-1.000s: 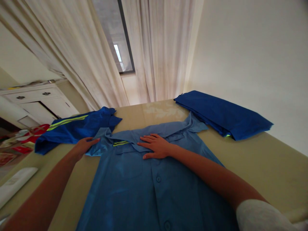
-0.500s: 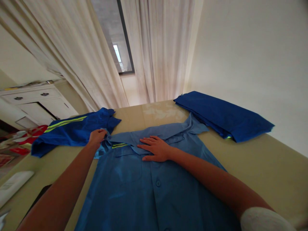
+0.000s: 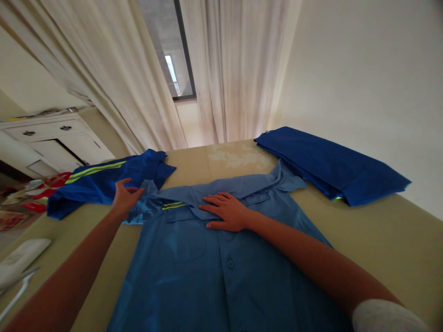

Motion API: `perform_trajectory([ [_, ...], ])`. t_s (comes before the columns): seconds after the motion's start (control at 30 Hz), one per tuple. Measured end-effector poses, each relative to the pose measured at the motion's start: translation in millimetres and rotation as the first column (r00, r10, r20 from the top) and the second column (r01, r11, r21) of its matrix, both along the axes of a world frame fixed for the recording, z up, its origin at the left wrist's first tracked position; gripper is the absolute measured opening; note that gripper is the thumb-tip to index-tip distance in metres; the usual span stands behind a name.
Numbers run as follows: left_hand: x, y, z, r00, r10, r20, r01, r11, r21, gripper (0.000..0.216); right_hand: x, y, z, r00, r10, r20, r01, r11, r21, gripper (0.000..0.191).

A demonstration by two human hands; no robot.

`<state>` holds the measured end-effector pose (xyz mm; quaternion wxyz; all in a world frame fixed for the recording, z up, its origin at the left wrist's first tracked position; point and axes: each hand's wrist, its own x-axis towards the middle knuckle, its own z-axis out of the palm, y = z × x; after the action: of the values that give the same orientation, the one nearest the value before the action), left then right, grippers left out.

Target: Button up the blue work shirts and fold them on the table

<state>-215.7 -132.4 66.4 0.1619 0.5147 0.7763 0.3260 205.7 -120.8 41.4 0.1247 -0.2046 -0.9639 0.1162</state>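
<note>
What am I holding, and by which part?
Nothing gripped: right hand lies flat on the shirt below its collar; left hand, open, touches its sleeve.

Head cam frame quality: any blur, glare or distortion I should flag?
Head view: strong wide-angle stretch, the curtains fan and lean; their folds near the frame's left edge are smeared, while the right hand flat on the light blue shirt is fairly sharp; the window strip is the brightest spot, the shirt's near part dim.

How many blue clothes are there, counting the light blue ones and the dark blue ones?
Light blue shirt: 1
Dark blue garments: 2 (striped one at left, folded one at right)
Total: 3
</note>
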Motion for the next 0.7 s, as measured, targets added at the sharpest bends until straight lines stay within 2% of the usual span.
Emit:
perform_trajectory([
  [0.07, -0.7, 4.1, 3.1, 0.944, -0.120, -0.308, 0.145, 0.988, 0.060, 0.054, -0.1, -0.3, -0.5, 1.000, -0.002, 0.000, 0.002, 1.000, 0.002, 0.072],
  [0.13, -1.2, 7.7, 7.3, 0.790, -0.295, -0.537, 0.340, 0.940, -0.017, 0.059, -0.3, -0.5, -0.5, 1.000, -0.005, -0.001, 0.005, 1.000, 0.000, 0.072],
  [0.17, -1.5, 9.1, 9.6, 0.723, -0.373, -0.582, 0.406, 0.911, -0.081, 0.056, -0.4, -0.6, -0.5, 1.000, -0.004, 0.000, 0.004, 1.000, -0.001, 0.072],
  [0.23, -2.6, 10.0, 14.3, 0.649, -0.451, -0.613, 0.451, 0.877, -0.167, 0.042, -0.3, -0.5, -0.6, 1.000, -0.003, -0.001, 0.003, 1.000, -0.002, 0.072],
  [0.33, -7.5, 4.3, 22.1, 0.603, -0.446, -0.662, 0.451, 0.874, -0.178, 0.026, -0.2, 0.2, -1.3, 1.000, -0.002, -0.005, 0.002, 1.000, -0.003, 0.072],
  [0.43, -17.3, -10.4, 27.4, 0.565, -0.417, -0.712, 0.429, 0.885, -0.177, 0.029, -0.4, 0.7, -2.1, 1.000, 0.001, -0.009, -0.001, 1.000, -0.013, 0.072],
  [0.5, -25.2, -22.8, 26.5, 0.558, -0.442, -0.702, 0.412, 0.882, -0.228, 0.033, -0.5, 0.9, -2.3, 1.000, 0.003, -0.012, -0.003, 1.000, -0.017, 0.072],
  [0.63, -37.1, -43.3, 15.1, 0.558, -0.565, -0.607, 0.434, 0.823, -0.366, 0.037, -0.1, 0.8, -1.4, 1.000, 0.003, -0.016, -0.003, 1.000, -0.021, 0.073],
  [0.7, -39.4, -48.3, 9.2, 0.571, -0.559, -0.601, 0.406, 0.828, -0.386, 0.039, 0.1, 0.7, -0.9, 1.000, 0.000, -0.020, 0.000, 1.000, -0.024, 0.072],
])
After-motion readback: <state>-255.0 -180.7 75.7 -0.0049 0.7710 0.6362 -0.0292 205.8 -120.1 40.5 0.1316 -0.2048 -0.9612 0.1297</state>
